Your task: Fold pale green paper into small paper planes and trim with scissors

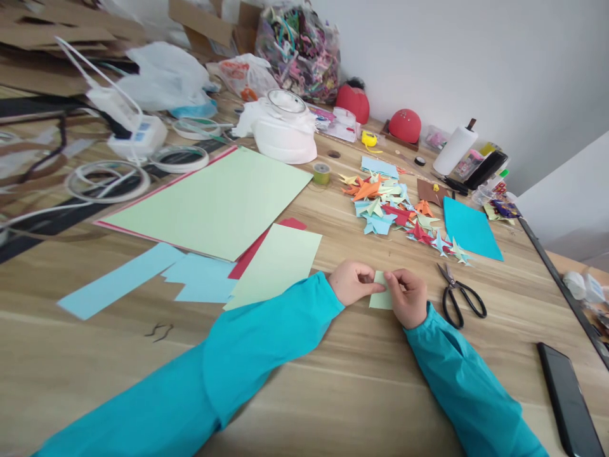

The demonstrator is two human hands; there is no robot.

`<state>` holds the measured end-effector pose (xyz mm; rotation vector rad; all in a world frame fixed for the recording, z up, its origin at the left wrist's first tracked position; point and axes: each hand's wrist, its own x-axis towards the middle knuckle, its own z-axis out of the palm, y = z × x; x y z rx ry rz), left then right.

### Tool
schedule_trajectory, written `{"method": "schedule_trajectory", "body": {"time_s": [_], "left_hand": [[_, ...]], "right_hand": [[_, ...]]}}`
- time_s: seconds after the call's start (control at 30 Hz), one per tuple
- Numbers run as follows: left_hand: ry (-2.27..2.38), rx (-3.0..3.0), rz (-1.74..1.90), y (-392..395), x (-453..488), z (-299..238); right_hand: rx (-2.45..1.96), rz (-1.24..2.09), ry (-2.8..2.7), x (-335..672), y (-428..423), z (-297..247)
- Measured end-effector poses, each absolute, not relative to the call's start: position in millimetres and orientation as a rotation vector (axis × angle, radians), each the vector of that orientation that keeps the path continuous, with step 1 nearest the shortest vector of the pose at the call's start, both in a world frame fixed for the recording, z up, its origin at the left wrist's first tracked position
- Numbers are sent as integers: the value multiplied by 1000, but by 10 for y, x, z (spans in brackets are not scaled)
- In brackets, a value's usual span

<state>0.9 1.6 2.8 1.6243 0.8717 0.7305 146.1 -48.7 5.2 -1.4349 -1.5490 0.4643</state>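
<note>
A small pale green paper piece [380, 297] lies on the wooden table [333, 381] between my hands. My left hand [352, 283] pinches its left edge with fingers closed. My right hand [410, 296] grips its right side, fingers curled over it. Both arms wear teal sleeves. Black scissors [459, 295] lie just right of my right hand. A pile of folded coloured paper shapes [399, 212] sits beyond my hands.
Large pale green sheet [209, 203], a smaller green sheet [276, 263] and light blue strips [143, 276] lie to the left. A blue sheet [469, 227], a phone [568, 403], tape rolls [107, 178], a white container [285, 130] and cluttered bags fill the back.
</note>
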Motion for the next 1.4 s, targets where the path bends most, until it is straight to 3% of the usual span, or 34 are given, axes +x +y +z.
{"method": "schedule_trajectory", "body": {"time_s": [0.3,0.5,1.03,1.23,1.4], "left_hand": [[793,1650,715,39,-8,12],[768,1674,702,29,0,6],[711,1523,689,43,0,-19],[747,1583,665,49,-13,-4],[754,1599,624,29,-6,44]], "right_hand": [[-1374,739,-1555,1470,-467,66],[-1404,664,-1531,1466,-459,40],[-1400,829,-1280,1480,-406,28],[-1345,1030,-1296,1486,-406,62],[-1359,990,-1213,1495,-387,56]]}}
